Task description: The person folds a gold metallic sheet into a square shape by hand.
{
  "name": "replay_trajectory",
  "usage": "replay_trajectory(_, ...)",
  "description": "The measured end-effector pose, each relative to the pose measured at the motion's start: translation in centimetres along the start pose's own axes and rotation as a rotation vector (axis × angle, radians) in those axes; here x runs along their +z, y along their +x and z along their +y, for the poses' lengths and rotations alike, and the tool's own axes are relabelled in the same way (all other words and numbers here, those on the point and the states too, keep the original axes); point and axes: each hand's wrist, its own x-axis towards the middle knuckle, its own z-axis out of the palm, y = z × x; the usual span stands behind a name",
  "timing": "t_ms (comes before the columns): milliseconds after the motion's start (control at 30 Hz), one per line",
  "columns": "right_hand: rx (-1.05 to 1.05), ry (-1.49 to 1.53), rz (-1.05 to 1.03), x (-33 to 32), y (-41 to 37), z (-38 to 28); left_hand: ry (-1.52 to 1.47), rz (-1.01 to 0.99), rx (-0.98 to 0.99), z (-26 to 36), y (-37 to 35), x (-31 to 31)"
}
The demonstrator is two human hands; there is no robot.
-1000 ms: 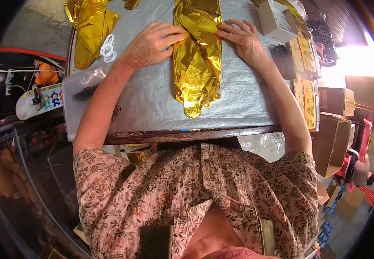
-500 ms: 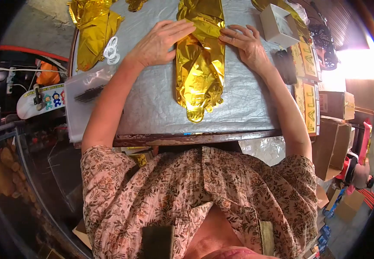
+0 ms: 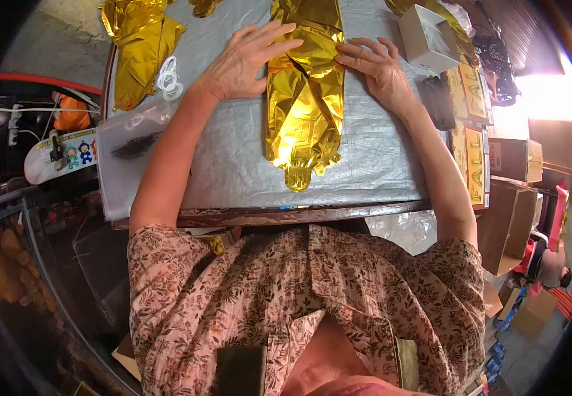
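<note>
A gold foil balloon (image 3: pixel 304 99), folded into a long flat strip, lies on the grey-covered table with its small rounded tab toward me. My left hand (image 3: pixel 239 63) rests at the strip's left side, fingers stretched out over the foil, thumb apart below. On the right edge, my right hand (image 3: pixel 378 69) touches the foil with its fingertips, palm down and fingers spread. Neither hand is closed around anything. A dark crease runs across the foil between the hands. The strip's far end goes out of view at the top.
More gold foil (image 3: pixel 142 56) lies at the table's left, beside a coil of white ribbon (image 3: pixel 168 78) and a clear plastic sheet (image 3: pixel 131 158). At right stand an open white box (image 3: pixel 428 39), a black object (image 3: pixel 436 100) and patterned cartons (image 3: pixel 469 162). Cardboard boxes (image 3: pixel 513 224) stand beyond.
My left hand has lifted slightly and its fingers have spread apart. The foil's lower part looks flatter and wider, with its tab slightly nearer me. My right hand has hardly moved.
</note>
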Motion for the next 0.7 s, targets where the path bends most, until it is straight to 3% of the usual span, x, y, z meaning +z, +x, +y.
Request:
replay_trajectory(300,0.008,0.012,0.016,0.3,-0.1,0.1,0.105,-0.163,0.002,-1.1,-0.1,0.4)
replay_trajectory(467,0.012,0.025,0.019,0.2,0.0,-0.1,0.102,-0.148,0.005,-0.8,-0.1,0.0)
replay_trajectory(533,0.017,0.015,0.014,0.2,0.0,0.0,0.054,-0.010,-0.064,-0.6,-0.2,-0.6)
replay_trajectory(700,0.007,0.000,0.007,0.0,0.1,-0.1,0.073,-0.022,-0.076,-1.3,-1.4,-1.7)
